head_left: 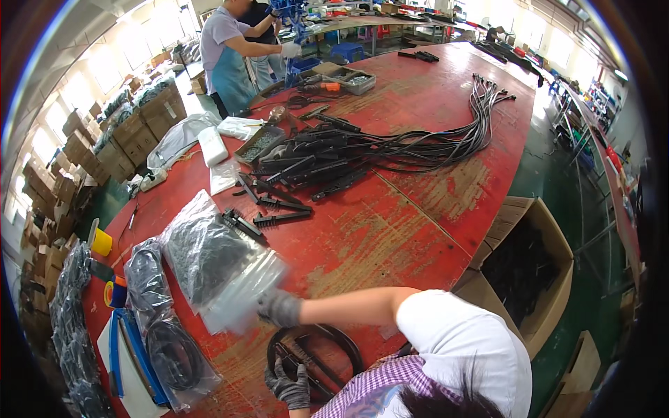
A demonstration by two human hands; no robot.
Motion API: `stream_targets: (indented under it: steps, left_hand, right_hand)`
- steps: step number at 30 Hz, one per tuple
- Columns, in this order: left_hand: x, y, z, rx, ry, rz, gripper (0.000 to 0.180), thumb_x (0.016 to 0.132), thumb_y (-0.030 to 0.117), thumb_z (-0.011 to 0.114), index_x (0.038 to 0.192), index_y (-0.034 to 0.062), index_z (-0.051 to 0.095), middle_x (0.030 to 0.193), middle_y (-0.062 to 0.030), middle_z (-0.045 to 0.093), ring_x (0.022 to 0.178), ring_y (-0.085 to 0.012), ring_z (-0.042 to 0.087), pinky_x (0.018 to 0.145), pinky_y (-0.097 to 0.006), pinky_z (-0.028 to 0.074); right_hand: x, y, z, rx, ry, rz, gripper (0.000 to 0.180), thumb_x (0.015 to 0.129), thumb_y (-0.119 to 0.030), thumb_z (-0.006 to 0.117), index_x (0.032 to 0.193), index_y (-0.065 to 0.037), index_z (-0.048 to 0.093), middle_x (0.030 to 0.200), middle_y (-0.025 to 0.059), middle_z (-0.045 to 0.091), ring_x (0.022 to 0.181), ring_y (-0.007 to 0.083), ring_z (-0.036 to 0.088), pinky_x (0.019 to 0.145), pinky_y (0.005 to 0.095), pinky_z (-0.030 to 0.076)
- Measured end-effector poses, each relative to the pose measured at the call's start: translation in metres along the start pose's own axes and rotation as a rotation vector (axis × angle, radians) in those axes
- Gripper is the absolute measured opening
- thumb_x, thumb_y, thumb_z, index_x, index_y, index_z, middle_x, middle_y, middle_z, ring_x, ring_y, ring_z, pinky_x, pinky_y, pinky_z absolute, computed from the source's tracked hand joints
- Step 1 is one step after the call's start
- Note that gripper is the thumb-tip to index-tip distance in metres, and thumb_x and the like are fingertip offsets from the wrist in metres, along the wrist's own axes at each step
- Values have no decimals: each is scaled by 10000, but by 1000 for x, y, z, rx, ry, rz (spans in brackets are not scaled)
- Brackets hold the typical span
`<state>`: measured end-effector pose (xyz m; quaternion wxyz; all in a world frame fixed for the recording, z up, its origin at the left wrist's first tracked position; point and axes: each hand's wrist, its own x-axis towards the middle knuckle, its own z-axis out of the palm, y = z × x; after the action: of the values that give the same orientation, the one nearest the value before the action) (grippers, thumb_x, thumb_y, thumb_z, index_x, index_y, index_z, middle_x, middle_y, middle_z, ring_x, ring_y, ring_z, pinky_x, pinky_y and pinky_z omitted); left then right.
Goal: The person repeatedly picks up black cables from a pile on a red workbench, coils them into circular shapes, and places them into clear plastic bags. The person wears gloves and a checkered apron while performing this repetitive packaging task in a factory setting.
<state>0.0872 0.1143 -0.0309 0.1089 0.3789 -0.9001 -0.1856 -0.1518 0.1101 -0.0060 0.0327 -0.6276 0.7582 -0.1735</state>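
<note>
Near the table's front edge my left hand point(289, 385), in a grey striped glove, is closed on a coiled black cable point(348, 348). A dark part lies inside the loop by my fingers. My right arm reaches across to the left, just beyond the coil. The gloved right hand point(280, 308) is closed at the edge of a clear plastic bag point(240, 299), which is smeared by motion. This bag lies at the near end of a stack of clear bags point(202, 244); my right fingertips are partly blurred.
Left of the coil lie bagged cables point(174, 355), a blue-and-white tray-like item point(125, 362) and tape rolls point(115, 292). Farther off are black parts with long cables point(418, 150) and a parts tray point(259, 144). An open carton point(557, 279) stands at right. A co-worker point(230, 63) stands far left.
</note>
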Motion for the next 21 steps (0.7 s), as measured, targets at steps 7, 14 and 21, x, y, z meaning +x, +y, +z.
stream_targets:
  steps: [7,14,21]
  left_hand:
    - [7,4,-13,6,-29,47,724,617,396,717,1231,130,440,1242,-223,387,1146,-382,366,975,-457,311]
    - [31,4,-27,-42,-101,7,743,663,439,683,1265,118,387,1188,-223,443,1079,-397,430,915,-474,366]
    - [51,-8,-49,-399,14,-110,353,797,246,613,1081,46,554,1026,-146,579,950,-281,555,832,-358,442]
  right_hand:
    - [85,40,21,103,-165,166,242,677,-358,639,785,-145,677,859,112,631,859,278,597,759,376,473]
    - [95,46,17,57,-468,48,415,603,-389,652,948,-157,650,928,170,612,907,323,580,792,432,452]
    - [87,49,45,168,-106,98,297,794,-371,520,857,-115,657,862,149,626,842,326,585,768,401,454]
